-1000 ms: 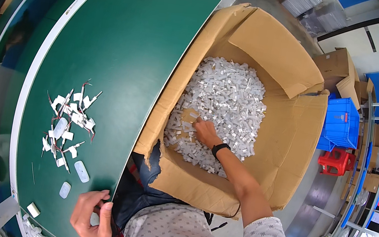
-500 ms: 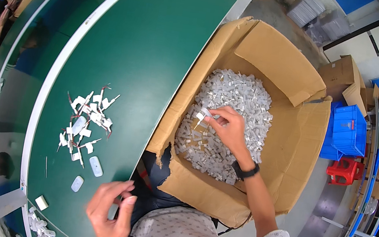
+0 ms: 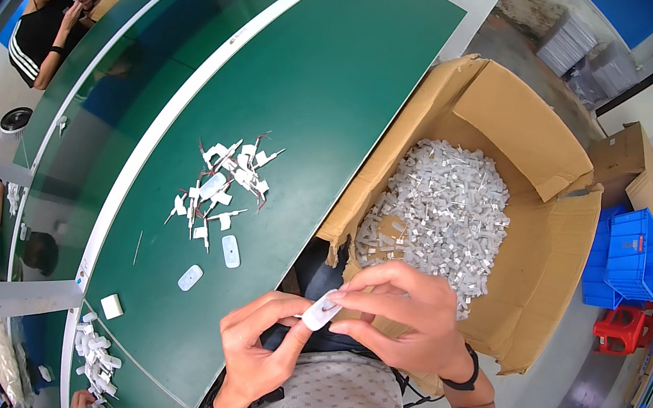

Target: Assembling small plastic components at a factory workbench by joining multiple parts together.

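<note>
Close in front of my body, my left hand [image 3: 261,346] and my right hand [image 3: 407,313] meet at a small white oval plastic piece [image 3: 321,313]. The fingers of my left hand pinch its near left side. My right thumb and fingertips close on its upper right edge; a small dark spot shows on its face. Beyond my right hand, a large cardboard box [image 3: 549,265] holds a heap of small white plastic parts [image 3: 445,210]. On the green table lie a loose pile of white parts with thin dark red wires [image 3: 218,187] and two pale oval pieces [image 3: 230,251].
A white block [image 3: 111,307] and more white parts [image 3: 96,355] sit at the near left, where another person's hand [image 3: 83,405] shows. Other people are beyond the table's white rail [image 3: 158,135]. Blue crates [image 3: 635,253] and a red stool [image 3: 622,330] stand right of the box.
My right hand has come back from over the box with a white piece to my left hand. My left hand, empty before, now grips it too. The whole view has shifted.
</note>
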Action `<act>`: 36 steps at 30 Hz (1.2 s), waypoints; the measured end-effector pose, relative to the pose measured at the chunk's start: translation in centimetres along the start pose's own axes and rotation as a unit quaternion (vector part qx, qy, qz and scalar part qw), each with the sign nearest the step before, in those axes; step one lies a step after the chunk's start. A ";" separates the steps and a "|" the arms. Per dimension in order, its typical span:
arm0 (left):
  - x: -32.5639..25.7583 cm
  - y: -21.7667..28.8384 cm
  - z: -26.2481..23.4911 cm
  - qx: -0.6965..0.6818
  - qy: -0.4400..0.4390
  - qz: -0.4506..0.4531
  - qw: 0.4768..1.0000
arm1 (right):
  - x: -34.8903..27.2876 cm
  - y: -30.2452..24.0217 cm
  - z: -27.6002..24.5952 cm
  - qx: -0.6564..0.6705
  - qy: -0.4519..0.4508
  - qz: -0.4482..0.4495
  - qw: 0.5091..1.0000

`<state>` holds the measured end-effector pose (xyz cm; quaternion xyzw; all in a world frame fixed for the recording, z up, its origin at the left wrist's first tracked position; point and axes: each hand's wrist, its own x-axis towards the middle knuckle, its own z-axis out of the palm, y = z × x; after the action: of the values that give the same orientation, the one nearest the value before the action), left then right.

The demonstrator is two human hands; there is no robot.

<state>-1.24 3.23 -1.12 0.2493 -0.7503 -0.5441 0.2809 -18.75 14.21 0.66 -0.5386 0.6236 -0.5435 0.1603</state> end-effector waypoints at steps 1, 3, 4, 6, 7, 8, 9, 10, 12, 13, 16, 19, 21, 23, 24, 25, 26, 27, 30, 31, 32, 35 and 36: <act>-0.2 -0.2 -0.2 0.006 0.003 0.025 1.000 | 0.0 0.2 0.1 0.001 0.000 0.001 1.000; -0.6 -0.4 -0.2 0.003 0.013 0.035 0.999 | 0.1 0.9 0.2 0.032 0.017 -0.059 0.998; -0.8 -0.4 -0.2 0.000 0.024 0.045 0.999 | 0.1 0.9 0.2 0.031 0.018 -0.056 0.998; -0.6 -0.3 -0.4 -0.003 0.025 0.052 0.998 | 0.2 0.6 0.2 0.055 -0.006 -0.060 0.997; -0.5 -0.3 -0.4 -0.005 0.027 0.060 0.998 | 0.2 0.5 0.1 0.056 -0.005 -0.057 0.997; -0.4 -0.1 -0.4 -0.006 0.025 0.059 0.998 | 0.2 0.5 -0.2 0.067 -0.025 -0.060 0.996; -0.2 0.0 -0.4 0.001 0.027 0.069 0.997 | 0.2 0.5 -0.4 0.079 -0.044 -0.062 0.994; -0.1 0.1 -0.3 0.008 0.029 0.080 0.996 | 0.2 0.3 -0.4 0.079 -0.044 -0.060 0.994; 0.0 -0.1 -0.2 0.008 0.029 0.081 0.996 | 0.1 0.1 -0.5 0.062 -0.047 -0.022 0.997; 0.0 -0.2 -0.2 0.008 0.030 0.085 0.996 | 0.2 0.1 -0.5 0.062 -0.047 -0.021 0.997; -0.1 -0.3 -0.1 -0.001 0.021 0.076 0.997 | 0.2 0.2 -0.2 0.087 -0.049 -0.016 0.995; 0.1 -0.3 0.0 0.004 0.042 0.083 0.996 | 0.5 0.0 0.2 0.095 -0.013 -0.021 0.995; 0.1 -0.4 0.0 -0.003 0.041 0.081 0.996 | 0.8 -0.9 -0.3 0.148 -0.041 0.079 0.985; 0.1 -0.5 0.0 -0.010 0.039 0.078 0.996 | 0.3 -0.3 0.2 0.140 -0.049 0.086 0.985; 0.1 -0.5 0.0 -0.018 0.037 0.089 0.995 | -0.1 0.4 0.6 0.130 -0.049 0.037 0.990; 0.1 -0.6 0.0 -0.026 0.035 0.099 0.994 | -0.4 0.9 0.9 0.119 -0.048 -0.013 0.992; 0.0 -0.6 0.0 -0.025 0.035 0.098 0.994 | -0.4 1.0 1.2 0.132 -0.035 -0.014 0.991; -0.2 -0.6 0.0 -0.027 0.042 0.106 0.993 | -0.5 1.0 1.5 0.133 -0.035 -0.014 0.990; -0.3 -0.8 0.0 -0.028 0.057 0.126 0.990 | -0.9 0.9 1.8 0.161 -0.017 -0.012 0.987; -0.3 -0.8 0.1 -0.028 0.063 0.138 0.988 | -0.9 0.9 1.8 0.163 -0.018 -0.009 0.986; -0.3 -0.8 0.2 -0.027 0.064 0.138 0.988 | -0.9 0.8 1.8 0.165 -0.019 -0.005 0.986; -0.2 -0.7 0.3 -0.025 0.074 0.139 0.987 | -0.9 0.8 1.7 0.155 -0.013 -0.018 0.988; -0.1 -0.6 0.3 -0.025 0.071 0.139 0.987 | -0.8 0.8 1.6 0.154 -0.014 -0.018 0.988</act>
<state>-1.36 3.36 -1.78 0.1729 -0.7419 -0.4994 0.4127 -17.60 13.92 -0.91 -0.5266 0.5199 -0.6282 0.2403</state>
